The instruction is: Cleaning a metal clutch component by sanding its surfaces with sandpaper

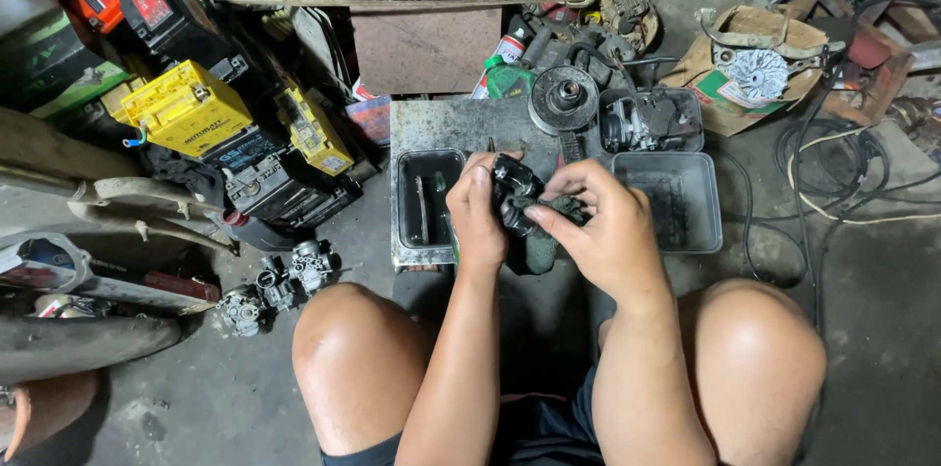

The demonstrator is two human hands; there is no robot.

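Workshop floor, seen from above. Yellow batteries [186,111] and black batteries [279,187] lay stacked at left, with two carburettors [279,285] on the concrete floor [872,329] below them. Two grey plastic tubs [427,199] [676,199] flanked the centre. Behind stood a round pulley part [564,97], a green spray can [505,59], and a torn cardboard box [755,64] holding a white toothed fan wheel [758,72]. Black cables [828,157] lay coiled at right.

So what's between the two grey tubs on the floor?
In the head view, the person's two hands, left hand and right hand, sit between the left tub and right tub, holding a small black part and dark rag.
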